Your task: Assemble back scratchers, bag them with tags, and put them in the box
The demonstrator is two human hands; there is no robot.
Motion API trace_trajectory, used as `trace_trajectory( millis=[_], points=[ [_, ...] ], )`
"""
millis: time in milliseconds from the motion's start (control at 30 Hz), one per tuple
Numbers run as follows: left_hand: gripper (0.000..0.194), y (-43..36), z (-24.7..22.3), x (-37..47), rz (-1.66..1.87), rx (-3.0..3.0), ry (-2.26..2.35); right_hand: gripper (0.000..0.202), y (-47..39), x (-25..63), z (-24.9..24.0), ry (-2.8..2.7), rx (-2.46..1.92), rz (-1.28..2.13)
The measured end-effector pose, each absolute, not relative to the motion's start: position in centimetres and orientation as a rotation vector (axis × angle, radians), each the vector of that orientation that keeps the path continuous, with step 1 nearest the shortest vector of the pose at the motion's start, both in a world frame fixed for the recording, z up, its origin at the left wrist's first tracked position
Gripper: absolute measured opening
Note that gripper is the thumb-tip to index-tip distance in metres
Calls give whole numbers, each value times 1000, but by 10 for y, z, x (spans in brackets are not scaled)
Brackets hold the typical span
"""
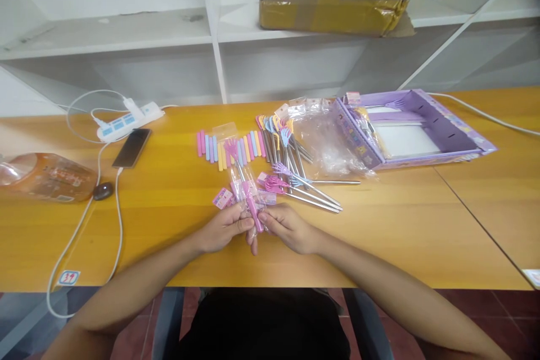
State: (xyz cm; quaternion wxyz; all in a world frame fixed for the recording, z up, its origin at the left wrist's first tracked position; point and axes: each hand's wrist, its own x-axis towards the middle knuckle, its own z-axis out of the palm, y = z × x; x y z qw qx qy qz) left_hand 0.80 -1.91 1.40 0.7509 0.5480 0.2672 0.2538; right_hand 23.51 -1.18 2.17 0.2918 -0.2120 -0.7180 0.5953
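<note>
A pink hand-shaped scratcher (250,202) in a clear plastic bag is held upright between my two hands, its claw end pointing away from me. My left hand (225,226) pinches the bag's lower left side beside the handle. On the other side, my right hand (289,226) pinches the bag at the handle's lower end. Small pink cards (223,198) lie by the bag. Beyond it is a row of pastel handles (208,146). To the right lie several metal-rod scratchers (312,194) with coloured claw heads, next to a pile of clear bags (324,140).
A purple display box (442,124) stands at the back right. At the left are a power strip (130,122), a phone (132,148), cables and an orange bag (54,177). A taped carton (333,3) sits on the shelf behind.
</note>
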Motion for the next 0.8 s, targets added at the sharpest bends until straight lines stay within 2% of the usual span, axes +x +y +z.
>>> trace_trajectory(
  millis=[133,233,300,433,533,600,800],
  points=[
    [34,-22,10,10,620,1227,653,64,-7,240,17,-1989,-580,1557],
    [33,-23,6,8,670,1265,721,62,-2,245,10,-2005,-716,1351],
    [34,-22,6,6,581,1289,696,58,0,246,5,-1911,-806,1266],
    [37,-22,16,5,191,1341,566,54,-1,243,3,-1618,-778,1541],
    [34,-27,22,8,42,1458,554,53,-1,241,5,-1518,-824,1756],
    [32,-29,22,10,133,1539,642,54,0,242,7,-1523,-851,1859],
    [31,-14,9,6,868,1447,1115,53,-3,242,13,-1632,-753,2285]
  ],
)
